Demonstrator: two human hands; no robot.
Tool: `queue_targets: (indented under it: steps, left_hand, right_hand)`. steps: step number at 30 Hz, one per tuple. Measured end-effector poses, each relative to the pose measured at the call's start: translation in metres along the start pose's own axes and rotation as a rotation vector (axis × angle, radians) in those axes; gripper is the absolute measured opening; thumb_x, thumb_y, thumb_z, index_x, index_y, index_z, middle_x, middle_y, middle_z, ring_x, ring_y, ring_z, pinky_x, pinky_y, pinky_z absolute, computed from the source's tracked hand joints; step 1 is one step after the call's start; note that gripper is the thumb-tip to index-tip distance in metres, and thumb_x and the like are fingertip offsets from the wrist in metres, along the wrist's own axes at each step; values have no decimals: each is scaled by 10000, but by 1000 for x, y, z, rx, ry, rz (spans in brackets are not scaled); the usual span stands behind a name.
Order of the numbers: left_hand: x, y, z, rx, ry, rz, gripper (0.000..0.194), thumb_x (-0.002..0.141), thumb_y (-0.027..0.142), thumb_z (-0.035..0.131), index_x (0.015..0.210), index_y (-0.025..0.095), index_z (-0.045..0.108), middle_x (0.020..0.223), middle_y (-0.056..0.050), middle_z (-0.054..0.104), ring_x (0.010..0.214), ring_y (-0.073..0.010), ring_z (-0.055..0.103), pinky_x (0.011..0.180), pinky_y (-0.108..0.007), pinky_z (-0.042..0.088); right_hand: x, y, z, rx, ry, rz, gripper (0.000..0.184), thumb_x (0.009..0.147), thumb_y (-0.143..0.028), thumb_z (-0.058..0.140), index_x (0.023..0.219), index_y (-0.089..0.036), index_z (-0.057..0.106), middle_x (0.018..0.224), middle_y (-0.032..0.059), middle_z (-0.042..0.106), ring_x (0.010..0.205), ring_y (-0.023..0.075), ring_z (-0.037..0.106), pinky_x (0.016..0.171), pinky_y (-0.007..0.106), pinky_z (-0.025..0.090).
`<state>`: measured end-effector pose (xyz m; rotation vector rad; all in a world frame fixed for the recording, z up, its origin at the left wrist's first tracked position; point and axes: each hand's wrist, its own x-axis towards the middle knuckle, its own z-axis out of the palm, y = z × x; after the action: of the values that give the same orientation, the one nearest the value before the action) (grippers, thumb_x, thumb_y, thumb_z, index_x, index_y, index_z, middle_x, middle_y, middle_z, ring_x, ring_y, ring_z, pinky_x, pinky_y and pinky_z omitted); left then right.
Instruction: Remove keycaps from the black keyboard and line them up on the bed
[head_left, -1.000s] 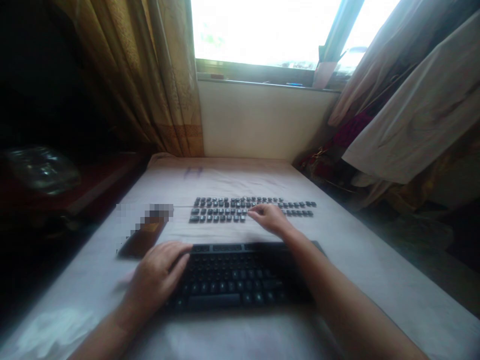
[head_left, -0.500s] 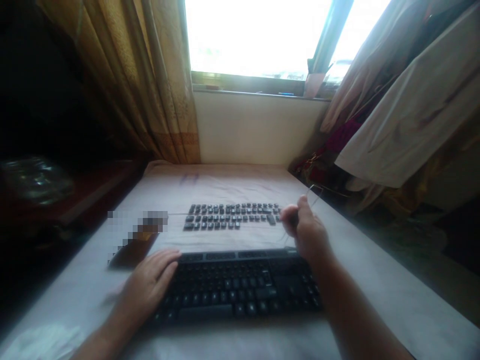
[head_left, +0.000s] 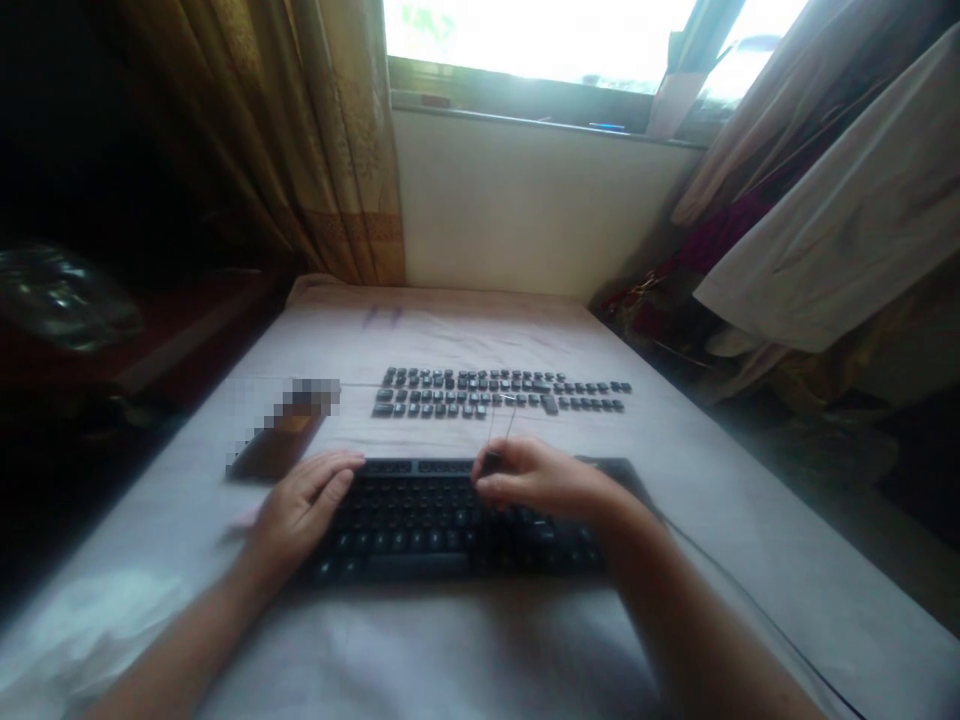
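A black computer keyboard [head_left: 420, 565] lies across the white-covered surface in front of me. Its upper rows look bare of caps, while larger caps show along the lower rows. My left hand [head_left: 311, 500] grips the keyboard's left end, fingers together at its far corner. Over the right-centre of the keyboard, my right hand [head_left: 529, 475] is closed around the dark handle of a wire keycap puller [head_left: 501, 420]. Its thin wire loop points away from me. Beyond the keyboard, removed keycaps [head_left: 427, 410] lie in several neat rows; the puller's wire overlaps them in view.
A dark flat object [head_left: 274, 440], partly pixelated, lies on the left. The keyboard cable [head_left: 757, 610] trails along the right. A curtain [head_left: 352, 200] and window stand at the back, hanging clothes [head_left: 810, 250] at the right, a shiny clear item [head_left: 67, 300] at the far left.
My right hand has moved left and nearer, from beside the keycap rows to above the keyboard, carrying the puller. The left hand stays on the keyboard. The view has tilted down.
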<state>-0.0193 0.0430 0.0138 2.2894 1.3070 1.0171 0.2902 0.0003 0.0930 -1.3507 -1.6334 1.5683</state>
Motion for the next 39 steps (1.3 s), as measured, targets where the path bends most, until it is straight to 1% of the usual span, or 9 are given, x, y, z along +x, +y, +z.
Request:
queue_targets:
  steps: [2,11,15,18,21,23,28,33,39]
  left_hand:
    - [0,1,0,-8,-5,4,455,956,574,439,1036,234,729,1107,-62,763,1104,-254,684,1029,-416,510]
    - [0,3,-1,-21,-12,11,431,961,544,444,1053,227,720,1112,-64,755,1103,-259,674,1035,-430,496]
    - [0,2,0,-22,-7,13,433,964,535,440,1040,215,723,1102,-76,755,1089,-259,677,1026,-428,501]
    - [0,3,0,-21,-12,11,428,966,529,438,1042,218,721,1105,-71,755,1090,-259,676,1030,-428,497]
    - [0,5,-1,-19,-22,7,415,964,521,443,1044,222,720,1107,-66,755,1100,-256,672,1037,-425,492]
    - [1,5,-1,-16,-25,5,406,965,513,440,1046,227,717,1111,-62,755,1108,-253,669,1040,-424,489]
    - [1,5,-1,-13,-25,6,398,961,506,441,1036,230,717,1106,-58,757,1103,-255,672,1038,-427,491]
    - [1,5,0,-17,-22,9,394,962,496,451,1037,217,718,1105,-69,755,1100,-256,671,1036,-429,490]
    - [1,5,0,-18,-26,10,386,964,490,447,1053,224,713,1116,-63,752,1108,-251,665,1044,-426,482]
  right_hand:
    - [4,2,3,2,-19,17,51,797,-156,661,839,-163,633,651,-38,632,601,101,613,615,224,537]
    - [14,11,12,-11,59,-12,41,827,-143,631,861,-165,629,661,-44,605,615,96,599,624,219,509]
    - [15,13,17,-124,68,-7,55,845,-129,603,878,-164,631,640,-46,576,585,99,572,587,216,479]
    - [13,9,20,-323,101,-36,78,845,-125,602,877,-171,656,612,-43,569,578,110,558,564,215,448]
    - [11,4,23,-550,124,-96,94,842,-134,620,877,-186,690,636,-28,609,610,125,572,586,226,431]
    - [9,2,23,-611,117,-128,105,850,-147,622,890,-197,705,677,-15,648,644,137,598,612,234,441]
    - [2,12,23,-647,109,-270,126,868,-146,617,927,-199,714,869,38,731,819,181,673,768,284,507]
    - [-7,24,25,-533,124,-364,121,874,-134,607,933,-189,696,981,64,746,910,184,697,849,289,527]
    - [-6,23,28,-636,125,-277,139,918,-196,564,969,-215,692,886,40,759,795,180,711,764,275,529]
